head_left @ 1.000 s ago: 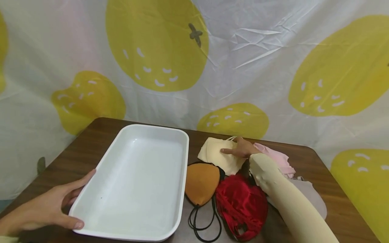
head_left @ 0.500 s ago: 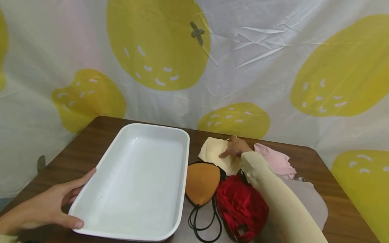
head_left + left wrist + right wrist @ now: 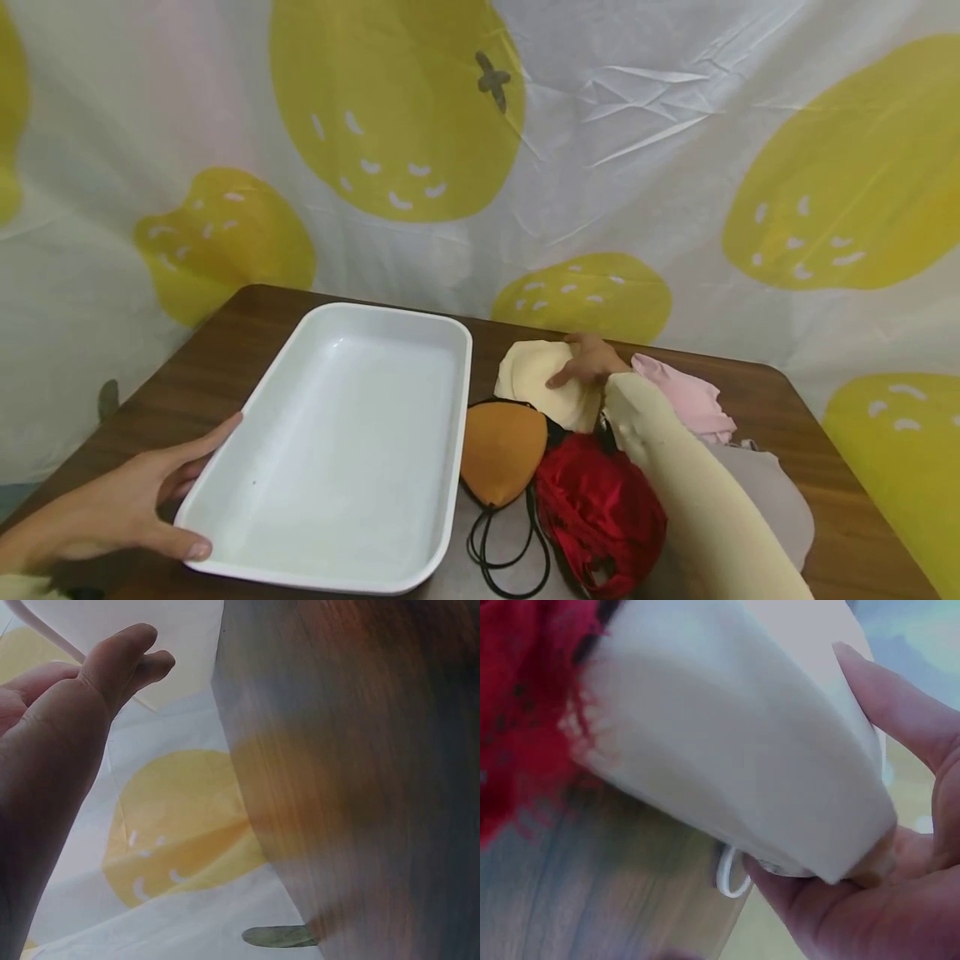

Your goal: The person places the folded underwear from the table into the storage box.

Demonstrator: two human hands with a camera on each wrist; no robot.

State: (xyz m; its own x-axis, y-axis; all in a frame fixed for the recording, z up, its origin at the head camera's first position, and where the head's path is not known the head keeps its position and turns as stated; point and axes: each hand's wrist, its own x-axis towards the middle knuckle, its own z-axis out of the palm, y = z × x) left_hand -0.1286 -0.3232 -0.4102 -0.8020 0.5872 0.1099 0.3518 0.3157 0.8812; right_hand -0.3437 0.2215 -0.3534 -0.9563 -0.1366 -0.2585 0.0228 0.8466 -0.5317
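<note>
At the back of the table my right hand point(image 3: 592, 360) holds a folded cream bra point(image 3: 532, 375), its thumb on the top face. In the right wrist view, the fingers lie beneath the edge of the cream bra point(image 3: 727, 742), and a thin strap loop hangs under it. My left hand point(image 3: 123, 508) grips the near left corner of a deep white tray point(image 3: 459, 417), with the thumb at the front rim and the fingers along the outer side. An orange bra point(image 3: 504, 450) with black cords and a red bra point(image 3: 600, 508) lie in front of the cream one.
A pink folded garment point(image 3: 686, 396) and a grey one point(image 3: 765, 492) lie to the right, partly behind my right sleeve point(image 3: 697, 492). The dark wooden table point(image 3: 217, 367) ends at a fruit-printed curtain point(image 3: 420, 267).
My right hand has shifted slightly left on the cream bra and its thumb has drawn in; the bra has bent a little. The left hand and tray stay put.
</note>
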